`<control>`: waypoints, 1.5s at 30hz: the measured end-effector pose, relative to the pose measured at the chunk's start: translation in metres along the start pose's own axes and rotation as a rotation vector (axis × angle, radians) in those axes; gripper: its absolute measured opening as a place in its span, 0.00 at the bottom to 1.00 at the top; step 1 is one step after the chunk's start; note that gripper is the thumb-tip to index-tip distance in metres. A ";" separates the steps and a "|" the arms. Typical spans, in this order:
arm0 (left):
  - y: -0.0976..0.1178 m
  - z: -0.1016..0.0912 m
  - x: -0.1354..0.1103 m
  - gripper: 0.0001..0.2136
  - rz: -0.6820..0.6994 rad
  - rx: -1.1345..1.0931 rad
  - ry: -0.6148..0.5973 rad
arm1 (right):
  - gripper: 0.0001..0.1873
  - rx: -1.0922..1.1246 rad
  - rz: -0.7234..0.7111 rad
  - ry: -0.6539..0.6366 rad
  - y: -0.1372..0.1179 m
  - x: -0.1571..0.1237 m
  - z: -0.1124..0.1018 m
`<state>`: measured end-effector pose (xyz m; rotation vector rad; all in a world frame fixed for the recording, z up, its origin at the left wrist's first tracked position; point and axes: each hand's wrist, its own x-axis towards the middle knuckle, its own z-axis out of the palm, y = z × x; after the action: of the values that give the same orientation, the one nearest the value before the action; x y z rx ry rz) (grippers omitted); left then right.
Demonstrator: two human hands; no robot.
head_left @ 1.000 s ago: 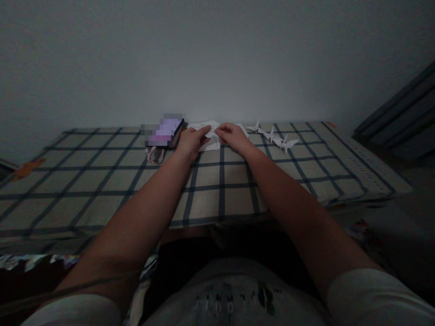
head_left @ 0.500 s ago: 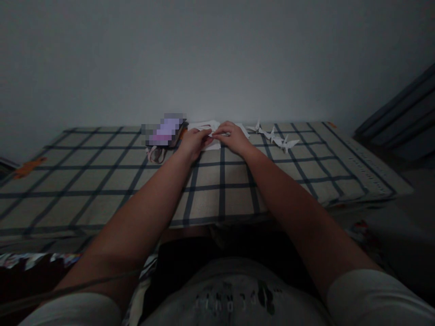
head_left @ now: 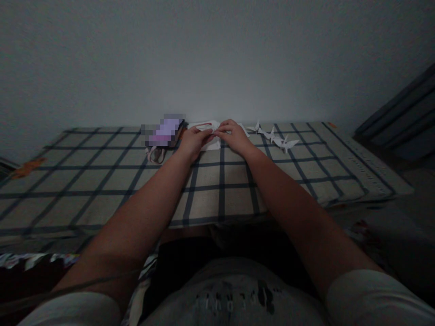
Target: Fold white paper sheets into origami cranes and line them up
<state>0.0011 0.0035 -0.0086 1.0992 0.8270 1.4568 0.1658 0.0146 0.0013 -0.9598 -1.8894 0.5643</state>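
My left hand [head_left: 194, 141] and my right hand [head_left: 235, 136] meet fingertip to fingertip over white paper sheets [head_left: 213, 146] at the table's far side. Both are closed, thumbs and fingers pinching a small piece of white paper that the fingers mostly cover; its folds are too small to make out. Right of my right hand, several white paper cranes [head_left: 273, 136] stand in a slanting row. A phone with a blurred purple screen [head_left: 166, 131] lies left of my left hand, a pale strap loop [head_left: 156, 155] at its near end.
A checked cloth [head_left: 234, 199] in beige with dark lines covers the table, bearing orange patches [head_left: 30, 168] at its left end. The table's back meets a plain grey wall [head_left: 217, 59]. Dark ribbed fabric [head_left: 408, 108] hangs at the far right.
The fingertips have shifted slightly, with my right thumb and fingers pressing closer to the left ones. The cranes, phone and sheets stay where they were.
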 end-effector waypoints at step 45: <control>-0.001 0.001 -0.001 0.25 0.022 -0.013 0.014 | 0.09 0.496 0.380 0.042 -0.004 0.000 0.006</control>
<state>0.0023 0.0029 -0.0099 1.0927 0.8163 1.4875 0.1592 0.0128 0.0014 -0.9833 -1.4283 1.1646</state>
